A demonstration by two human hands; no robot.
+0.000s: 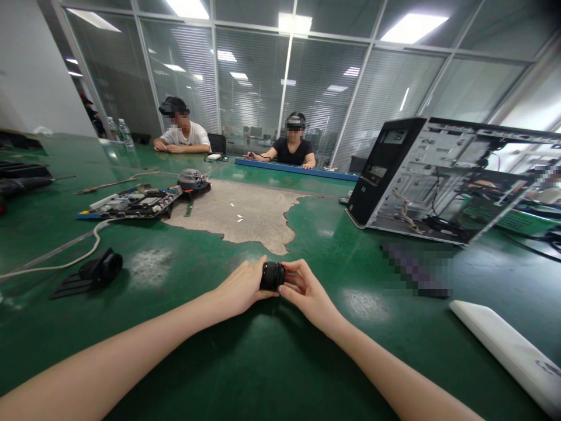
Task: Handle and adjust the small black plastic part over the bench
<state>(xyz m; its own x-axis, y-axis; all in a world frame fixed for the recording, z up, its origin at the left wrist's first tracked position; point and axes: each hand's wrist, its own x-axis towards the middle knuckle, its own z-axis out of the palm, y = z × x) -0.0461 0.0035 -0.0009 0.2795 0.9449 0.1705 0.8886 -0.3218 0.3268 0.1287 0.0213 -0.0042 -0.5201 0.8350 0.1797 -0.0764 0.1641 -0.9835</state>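
A small black cylindrical part [272, 276], ribbed round its side, is held between my two hands above the green table [205, 362]. My left hand [244, 285] closes round its left side, the thumb on top. From the right, the fingertips and thumb of my right hand [307, 292] pinch its other end, where a bit of red shows. The exact kind of part cannot be made out. To the left lies a black plastic piece [99, 270] with a round end and a flat slatted foot.
A circuit board [140, 202] and a round grey part [193, 178] lie at left beside a bare patch [245, 216]. An opened computer case [385, 169] stands at right, near a white slab [504, 345]. Two people [186, 131] sit across the table.
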